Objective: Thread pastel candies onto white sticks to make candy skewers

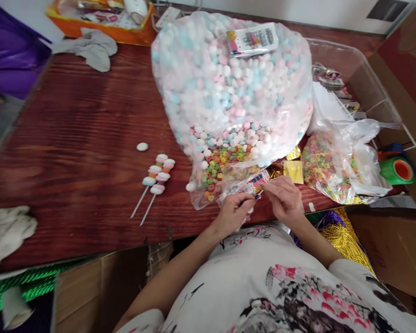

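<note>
My left hand (233, 213) and my right hand (284, 198) meet at the table's near edge and both pinch a small printed clear packet (247, 186). Just beyond them lies a big clear bag of pastel marshmallows (229, 83), with coloured cereal rings (222, 163) at its near end. Two finished marshmallow skewers (156, 179) lie side by side to the left of my hands, sticks pointing toward me. A single loose marshmallow (142, 146) sits beyond them.
A second bag of cereal rings (327, 166) and gold foil pieces (293, 170) lie right of my hands. A clear bin (364, 69) holds packets at the back right. A green tape roll (398, 170), grey cloth (93, 46), orange tray (100, 27) and cardboard boxes (398, 249) surround the wooden table (72, 138).
</note>
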`<action>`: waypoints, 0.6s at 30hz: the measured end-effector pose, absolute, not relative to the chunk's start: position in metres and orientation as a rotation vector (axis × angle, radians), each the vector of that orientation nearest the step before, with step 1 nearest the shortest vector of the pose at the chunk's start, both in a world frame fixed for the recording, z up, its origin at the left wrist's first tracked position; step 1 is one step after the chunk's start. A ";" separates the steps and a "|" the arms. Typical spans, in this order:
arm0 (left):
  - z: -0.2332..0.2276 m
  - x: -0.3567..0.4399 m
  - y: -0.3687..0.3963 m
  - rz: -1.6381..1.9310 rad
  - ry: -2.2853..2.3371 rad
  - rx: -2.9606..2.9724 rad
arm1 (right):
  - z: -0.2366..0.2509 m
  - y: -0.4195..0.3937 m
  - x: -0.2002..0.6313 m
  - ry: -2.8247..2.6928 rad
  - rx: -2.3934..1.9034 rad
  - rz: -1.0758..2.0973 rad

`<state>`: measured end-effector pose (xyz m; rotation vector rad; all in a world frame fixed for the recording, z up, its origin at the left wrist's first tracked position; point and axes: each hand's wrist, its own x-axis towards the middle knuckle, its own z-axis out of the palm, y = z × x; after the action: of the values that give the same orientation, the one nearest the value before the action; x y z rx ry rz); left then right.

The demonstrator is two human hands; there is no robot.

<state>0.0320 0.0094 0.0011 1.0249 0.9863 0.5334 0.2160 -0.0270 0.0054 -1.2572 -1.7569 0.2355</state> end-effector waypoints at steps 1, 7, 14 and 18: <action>-0.001 0.034 0.010 0.565 0.959 1.027 | 0.003 -0.029 0.208 -1.852 -1.250 0.112; -0.010 0.022 0.012 0.573 1.017 0.788 | -0.016 -0.038 0.189 -2.051 -1.275 -0.129; -0.004 0.007 0.009 0.693 1.043 0.939 | -0.014 -0.033 0.188 -2.145 -1.255 0.018; -0.009 -0.001 0.008 0.754 1.037 1.124 | -0.017 -0.030 0.183 -2.122 -1.216 0.205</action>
<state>-0.0006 0.0085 -0.0086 1.1239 1.0370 0.7539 0.1834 -0.0295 -0.0165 -1.2165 -2.1223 0.2046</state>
